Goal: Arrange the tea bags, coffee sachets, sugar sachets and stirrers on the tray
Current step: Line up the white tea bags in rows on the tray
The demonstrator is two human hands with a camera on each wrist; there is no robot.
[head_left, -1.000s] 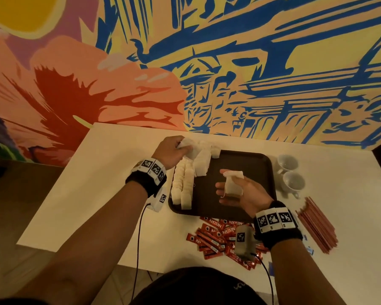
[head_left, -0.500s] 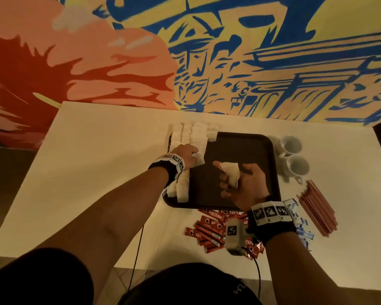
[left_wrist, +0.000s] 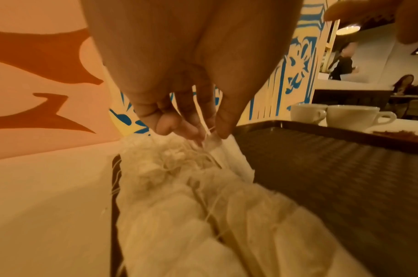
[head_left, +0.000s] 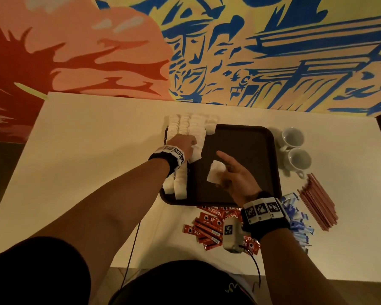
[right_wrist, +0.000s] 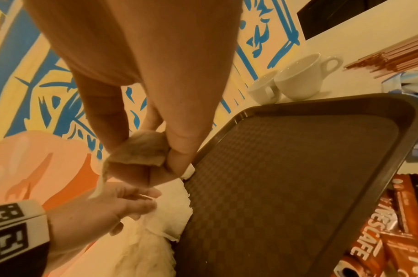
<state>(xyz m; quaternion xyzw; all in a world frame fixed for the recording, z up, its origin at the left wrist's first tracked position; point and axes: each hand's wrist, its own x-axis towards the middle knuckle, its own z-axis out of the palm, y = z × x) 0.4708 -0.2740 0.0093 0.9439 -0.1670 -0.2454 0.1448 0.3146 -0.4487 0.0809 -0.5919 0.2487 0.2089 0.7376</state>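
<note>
A dark brown tray (head_left: pixel 240 164) lies mid-table. Rows of white tea bags (head_left: pixel 185 128) run along its left side. My left hand (head_left: pixel 190 146) rests over those rows; in the left wrist view its fingertips (left_wrist: pixel 223 129) pinch the string and corner of one tea bag (left_wrist: pixel 212 142). My right hand (head_left: pixel 223 170) hovers above the tray's middle and pinches another tea bag (head_left: pixel 216 172), also seen in the right wrist view (right_wrist: pixel 141 150). Red coffee sachets (head_left: pixel 209 225), blue sugar sachets (head_left: pixel 295 219) and brown stirrers (head_left: pixel 317 201) lie on the table, off the tray.
Two white cups (head_left: pixel 293 137) (head_left: pixel 299 160) stand just right of the tray. The painted wall runs along the table's far edge. The table's left half (head_left: pixel 97 150) is bare. Cables hang from both wrists toward the near edge.
My left hand has drawn back from the far end of the tea bag rows to their middle. The right hand has kept its tea bag above the tray. The head view has tilted down.
</note>
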